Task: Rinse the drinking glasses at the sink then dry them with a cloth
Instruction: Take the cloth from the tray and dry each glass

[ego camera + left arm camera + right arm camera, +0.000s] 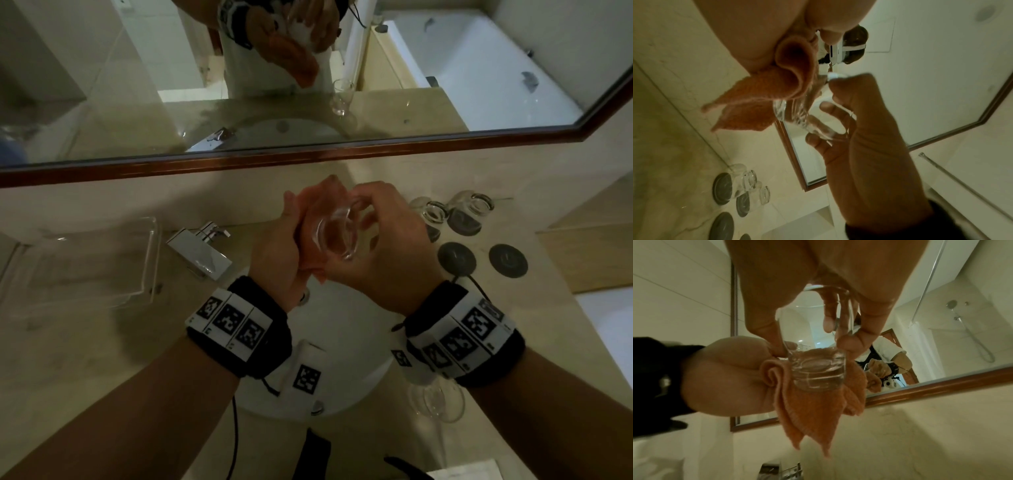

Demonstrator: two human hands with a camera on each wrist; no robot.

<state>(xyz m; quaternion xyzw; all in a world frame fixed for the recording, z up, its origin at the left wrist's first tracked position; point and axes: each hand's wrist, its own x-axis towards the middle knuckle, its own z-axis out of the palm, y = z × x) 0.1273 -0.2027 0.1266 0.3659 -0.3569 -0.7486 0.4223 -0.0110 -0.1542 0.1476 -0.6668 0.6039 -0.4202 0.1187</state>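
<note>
- Two hands work together over the round white sink [359, 387]: the right hand [383, 250] has its fingers curled round a clear drinking glass [337, 233], and the left hand [277, 246] has its fingers closed on a bunched orange cloth [318, 205] pressed against the glass's thick base.
- From the right wrist view, the right fingers [830, 318] wrap the wall of the glass near its rim, with the base bearing on the cloth's folds; loose corners of cloth hang below.
- Drying looks under way on this glass; how dry it is cannot be told.
- Slip risk: wet glass held by fingertips only could slide out if the cloth is pushed hard against the base, and it would fall into the sink or onto the stone bench [102, 342].
- Squeeze risk: pressing from both ends may pinch the thin wall; glass chips easily at the rim.
- At the far right on the bench stand upturned tumblers [462, 212] beside dark round coasters [457, 258], close to the right elbow's path; a wide swing when setting this glass down could knock them.
- A stemmed glass [442, 401] stands near the sink's right edge, just beneath the right wrist; lowering the arm carelessly could tip it.
- The chrome tap [202, 253] sits left of the hands, and a clear tray [85, 263] further left.
</note>
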